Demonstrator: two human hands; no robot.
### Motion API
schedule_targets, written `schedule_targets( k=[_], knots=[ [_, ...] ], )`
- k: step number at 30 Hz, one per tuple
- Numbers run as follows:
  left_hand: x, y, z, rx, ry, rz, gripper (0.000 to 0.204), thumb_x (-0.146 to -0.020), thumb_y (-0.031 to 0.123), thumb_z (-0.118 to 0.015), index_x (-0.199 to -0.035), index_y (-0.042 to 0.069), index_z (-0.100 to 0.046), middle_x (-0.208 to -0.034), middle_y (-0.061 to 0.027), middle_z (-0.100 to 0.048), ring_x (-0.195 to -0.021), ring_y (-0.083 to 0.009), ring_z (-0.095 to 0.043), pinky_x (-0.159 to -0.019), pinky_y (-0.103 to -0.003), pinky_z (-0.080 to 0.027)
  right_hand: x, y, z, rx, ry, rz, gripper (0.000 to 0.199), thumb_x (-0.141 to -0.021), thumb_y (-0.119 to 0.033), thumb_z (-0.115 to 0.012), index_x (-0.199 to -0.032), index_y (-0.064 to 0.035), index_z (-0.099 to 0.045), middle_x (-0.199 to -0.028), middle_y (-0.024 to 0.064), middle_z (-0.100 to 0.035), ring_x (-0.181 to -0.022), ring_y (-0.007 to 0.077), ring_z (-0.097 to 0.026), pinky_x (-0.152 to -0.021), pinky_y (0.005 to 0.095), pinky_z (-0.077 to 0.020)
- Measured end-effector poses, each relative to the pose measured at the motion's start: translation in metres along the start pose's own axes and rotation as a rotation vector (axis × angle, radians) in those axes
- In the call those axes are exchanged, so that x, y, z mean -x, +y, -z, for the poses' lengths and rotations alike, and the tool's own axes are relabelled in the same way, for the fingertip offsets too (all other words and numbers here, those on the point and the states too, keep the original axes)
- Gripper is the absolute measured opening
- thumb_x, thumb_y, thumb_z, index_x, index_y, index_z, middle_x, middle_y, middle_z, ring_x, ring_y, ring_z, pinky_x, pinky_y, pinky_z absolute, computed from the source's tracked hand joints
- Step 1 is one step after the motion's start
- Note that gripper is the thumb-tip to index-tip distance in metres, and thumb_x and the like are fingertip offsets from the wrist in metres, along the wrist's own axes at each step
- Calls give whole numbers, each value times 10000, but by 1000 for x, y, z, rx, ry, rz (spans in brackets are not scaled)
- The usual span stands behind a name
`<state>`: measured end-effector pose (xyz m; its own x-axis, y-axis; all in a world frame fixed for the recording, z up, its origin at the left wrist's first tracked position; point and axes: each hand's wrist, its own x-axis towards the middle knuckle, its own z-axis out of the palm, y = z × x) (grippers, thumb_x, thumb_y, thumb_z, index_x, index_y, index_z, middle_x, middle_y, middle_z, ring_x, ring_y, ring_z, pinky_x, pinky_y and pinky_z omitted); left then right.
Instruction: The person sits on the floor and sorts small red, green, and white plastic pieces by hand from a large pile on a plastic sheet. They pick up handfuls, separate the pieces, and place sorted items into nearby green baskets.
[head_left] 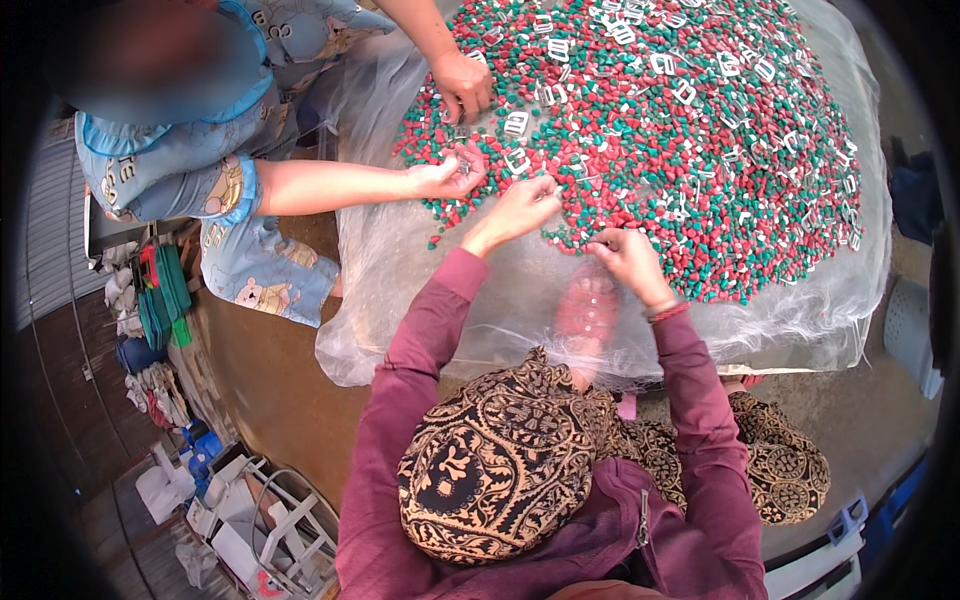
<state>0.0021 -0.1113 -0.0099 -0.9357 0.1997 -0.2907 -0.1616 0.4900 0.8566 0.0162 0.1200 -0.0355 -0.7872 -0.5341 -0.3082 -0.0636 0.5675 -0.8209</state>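
Small red, green and white plastic pieces lie in a wide heap on a sheet of clear plastic film. At the heap's near left edge, my left hand has its fingers curled together; whatever they hold is too small to make out. My right hand is pinched at the near edge, a little to the right, and its fingertips hide what is in them. A clear plastic buckle lies just beyond my left hand. Another pale buckle lies farther back among the pieces.
At the left a co-worker in blue patterned clothes reaches in, one hand over the heap, the other close to my left hand. A white plastic chair stands lower left. A grey basket is at the right.
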Motion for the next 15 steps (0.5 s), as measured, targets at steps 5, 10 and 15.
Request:
schedule_targets(
  k=[5,10,15],
  knots=[
    [2,26,5,1442,-388,-42,243,-814,284,-501,-844,48,-451,-709,-18,-390,-569,-69,-356,-407,-188,-262,-12,-12,-15,616,30,191,150,-785,-139,-583,-915,-63,-579,-786,122,-622,-722,273,-640,-598,394,-496],
    [-34,24,11,709,-289,55,290,-839,212,-566,-1018,-16,-557,-817,-54,-540,-644,-107,-513,-454,-238,-361,-10,2,7,791,31,322,161,-766,-66,-543,-925,-43,-544,-794,116,-609,-740,248,-641,-570,348,-497],
    [-57,19,-25,-692,27,-249,212,-816,156,-609,-911,-30,-574,-826,-175,-601,-694,-312,-632,-586,-407,-492,1,8,28,764,95,138,111,-791,-86,-547,-892,-47,-527,-763,126,-618,-692,250,-650,-558,362,-506]
  ],
)
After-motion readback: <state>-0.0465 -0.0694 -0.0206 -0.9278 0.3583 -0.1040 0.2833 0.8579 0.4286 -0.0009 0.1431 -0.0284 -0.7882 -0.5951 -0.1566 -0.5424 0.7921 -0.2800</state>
